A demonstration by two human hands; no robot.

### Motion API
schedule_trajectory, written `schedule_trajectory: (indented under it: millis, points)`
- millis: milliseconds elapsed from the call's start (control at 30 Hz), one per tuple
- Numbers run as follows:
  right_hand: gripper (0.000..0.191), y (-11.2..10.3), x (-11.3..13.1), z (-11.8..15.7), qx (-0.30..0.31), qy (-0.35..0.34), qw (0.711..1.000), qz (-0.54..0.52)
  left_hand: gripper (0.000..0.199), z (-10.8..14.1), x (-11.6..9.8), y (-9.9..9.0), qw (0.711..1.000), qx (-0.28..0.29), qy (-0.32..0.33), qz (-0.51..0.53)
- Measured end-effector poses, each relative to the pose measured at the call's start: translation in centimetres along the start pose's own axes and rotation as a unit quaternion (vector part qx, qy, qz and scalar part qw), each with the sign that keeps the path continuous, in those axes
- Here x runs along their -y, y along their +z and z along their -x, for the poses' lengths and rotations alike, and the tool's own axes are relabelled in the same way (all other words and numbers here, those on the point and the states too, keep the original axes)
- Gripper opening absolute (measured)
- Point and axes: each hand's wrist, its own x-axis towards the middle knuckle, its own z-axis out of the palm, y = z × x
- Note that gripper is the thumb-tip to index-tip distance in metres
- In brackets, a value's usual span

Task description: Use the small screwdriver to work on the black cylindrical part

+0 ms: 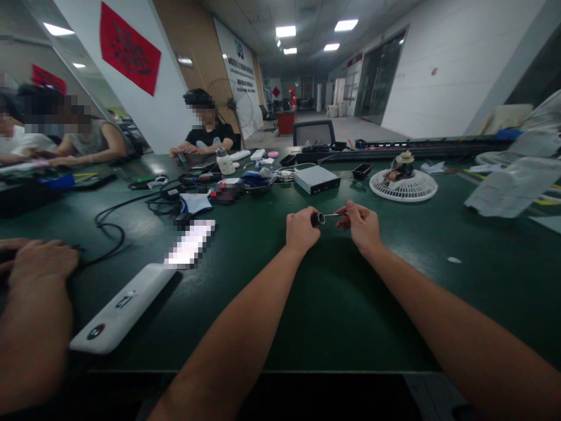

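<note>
Left hand (302, 230) and right hand (360, 226) are up just above the surface (333, 304), close together, not resting on it as far as I can tell. Left fingers (307, 222) are clenched around a small black cylinder (316, 219), mostly hidden by the grip; only its end shows, a bright metal ring. Right fingers (348, 209) pinch a thin metal pin (333, 214), held level, its tip at that ring. Can't tell if it goes inside: too small, slightly blurred.

Surface is dark green, smooth, faintly glossy. Near left, another person's hand (39, 263) rests on it, beside a white slab-shaped device (120, 307), cut off by that person's arm. Past that, a phone (190, 242) with its screen pixelated. Black cable (109, 225) loops behind.

Further out, a matt silver metal box (316, 179) sits just ahead of the hands, near a steel bowl (259, 186) holding a blue-and-white item I can't make out. To the right, a round white plastic grille (403, 186) carries a small figurine (402, 166); loose paper sheets (511, 187) lie beyond it.

Far side: a person in a black T-shirt (205, 126), hands on the surface, face pixelated.
</note>
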Motion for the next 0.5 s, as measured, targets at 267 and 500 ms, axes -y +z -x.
schedule_trajectory:
  millis: [267,500]
  points:
    - [0.053,0.12,0.23,0.22,0.023,0.008,1.000,-0.008,0.027,0.04,0.34,0.36,1.000,-0.003,0.002,0.002]
    - [0.053,-0.17,-0.04,-0.03,-0.022,0.001,1.000,0.019,0.026,0.03,0.36,0.22,1.000,-0.003,0.001,0.005]
